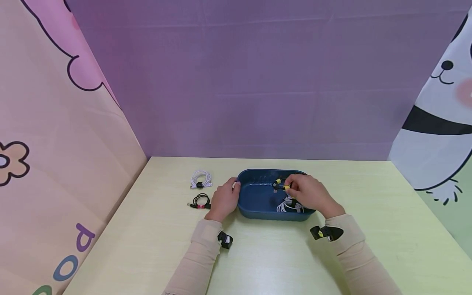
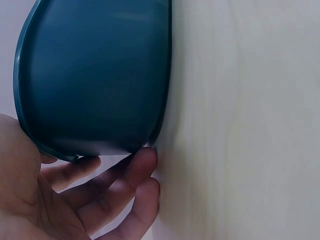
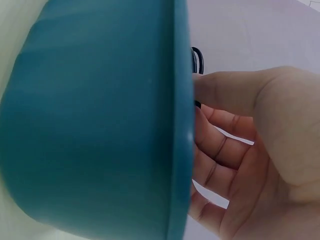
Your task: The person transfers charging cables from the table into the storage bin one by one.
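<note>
A pale table [image 1: 265, 254] stands in a screened-off booth [image 1: 361, 135], purple sheeting [image 1: 236, 82] behind its far edge and cartoon-printed panels [image 1: 55, 123] (a flower [image 1: 16, 164] left, a smiling animal [image 1: 435, 159] right) along its side edges.

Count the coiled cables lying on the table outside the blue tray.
2: a white cable and, nearer the person, a black cable, both left of the blue tray. The left hand could hide another.

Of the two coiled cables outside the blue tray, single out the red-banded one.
The black cable beside the left hand wears the red band; the white cable beyond it has a black tie.
</note>
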Motion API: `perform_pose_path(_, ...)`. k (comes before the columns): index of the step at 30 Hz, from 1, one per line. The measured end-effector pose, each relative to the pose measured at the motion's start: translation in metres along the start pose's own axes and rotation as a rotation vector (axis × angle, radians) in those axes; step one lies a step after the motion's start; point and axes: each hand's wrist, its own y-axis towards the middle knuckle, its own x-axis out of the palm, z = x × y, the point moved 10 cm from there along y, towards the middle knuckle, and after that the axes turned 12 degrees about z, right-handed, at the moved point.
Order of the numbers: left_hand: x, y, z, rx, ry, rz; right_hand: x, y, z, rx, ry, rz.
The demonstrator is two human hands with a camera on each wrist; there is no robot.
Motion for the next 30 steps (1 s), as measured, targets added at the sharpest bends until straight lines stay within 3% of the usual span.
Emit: perform_pose_path(30, -0.003, -0.002, 0.0, -0.016, -0.002, 0.0, 0.025, -0.002, -0.01, -0.012, -0.017, -0.042)
